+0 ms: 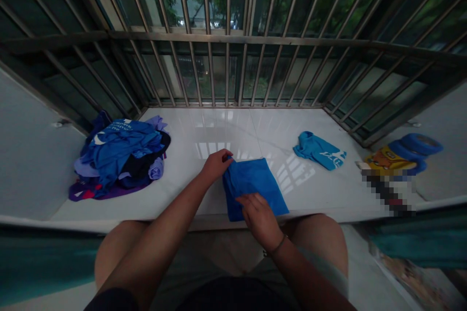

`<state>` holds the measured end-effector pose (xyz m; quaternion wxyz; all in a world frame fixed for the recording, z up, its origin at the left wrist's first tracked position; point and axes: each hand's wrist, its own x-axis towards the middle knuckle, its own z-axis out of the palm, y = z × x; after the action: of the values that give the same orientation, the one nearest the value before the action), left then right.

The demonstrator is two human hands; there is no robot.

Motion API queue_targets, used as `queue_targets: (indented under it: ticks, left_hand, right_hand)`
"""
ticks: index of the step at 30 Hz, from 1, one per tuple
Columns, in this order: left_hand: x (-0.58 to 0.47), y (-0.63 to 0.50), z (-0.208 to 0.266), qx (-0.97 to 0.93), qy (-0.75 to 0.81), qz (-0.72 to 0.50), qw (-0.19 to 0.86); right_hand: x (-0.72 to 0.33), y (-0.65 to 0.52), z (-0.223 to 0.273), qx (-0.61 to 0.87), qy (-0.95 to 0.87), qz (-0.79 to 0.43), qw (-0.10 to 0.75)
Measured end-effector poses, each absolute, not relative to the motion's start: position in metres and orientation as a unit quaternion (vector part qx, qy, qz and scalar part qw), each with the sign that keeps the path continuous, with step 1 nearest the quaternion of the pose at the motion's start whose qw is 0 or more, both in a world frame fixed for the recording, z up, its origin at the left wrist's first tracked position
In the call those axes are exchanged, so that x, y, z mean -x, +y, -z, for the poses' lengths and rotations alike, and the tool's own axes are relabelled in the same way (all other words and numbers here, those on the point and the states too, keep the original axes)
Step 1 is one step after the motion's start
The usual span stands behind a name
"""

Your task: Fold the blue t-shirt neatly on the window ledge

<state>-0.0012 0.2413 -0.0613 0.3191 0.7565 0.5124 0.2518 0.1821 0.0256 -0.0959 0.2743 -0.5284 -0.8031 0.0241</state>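
A blue garment [260, 179], folded into a rough rectangle, lies on the white ledge in front of me. My left hand [217, 164] pinches its far left corner between thumb and fingers. Lower down, my right hand [260, 216] has its fingertips closed on the fabric near the front left part. A fold runs along the left side between the two hands. Off to the right rests a small folded teal shirt [321, 150] with white print. On the left is a heap of crumpled clothes [124, 153], mostly blue, with purple and black pieces.
The white ledge [204, 194] ends just before my knees. Metal window bars [228, 72] close off the far side. At the right end sit a yellow packet [390, 160] and blue round items [419, 145], beside a dark pixelated object [390, 194].
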Motion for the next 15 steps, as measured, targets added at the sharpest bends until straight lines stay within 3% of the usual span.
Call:
queue_targets:
  ticks: [6,10,15]
  left_hand:
    - [0.003,0.246,0.072,-0.766,0.49,-0.292,0.296]
    - [0.024,0.236,0.101,-0.77,0.52,-0.269,0.253]
    - [0.029,0.217,0.116,-0.78,0.515,-0.292,0.201]
  right_hand:
    - [-0.177,0.015,0.098,0.485,-0.842,0.026,0.234]
    - [-0.169,0.008,0.105,0.486,-0.858,0.001,0.167]
    - [-0.182,0.009,0.089,0.502,-0.844,-0.072,0.177]
